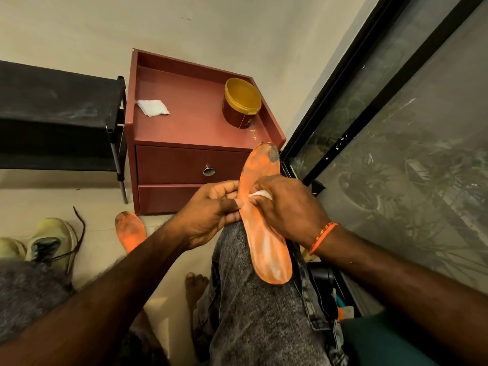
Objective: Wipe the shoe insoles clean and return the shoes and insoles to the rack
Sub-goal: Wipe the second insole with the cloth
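While left hand [211, 212] pinches orange insole [264, 233] on knee, right hand [287, 207] fingers grip white wipe [260, 194], pressing it on insole.

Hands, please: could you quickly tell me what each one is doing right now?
Left hand: pinches the edge of the orange insole lying on the knee.
Right hand: grips a white wipe, pressing it on that insole.

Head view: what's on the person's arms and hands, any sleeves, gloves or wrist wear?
Both forearms are bare, with no sleeves and no gloves in view. The left hand shows no ring, watch or band. The right hand is bare too, but its wrist wears a thin orange thread bracelet with small yellow flecks, wrapped in a few strands.
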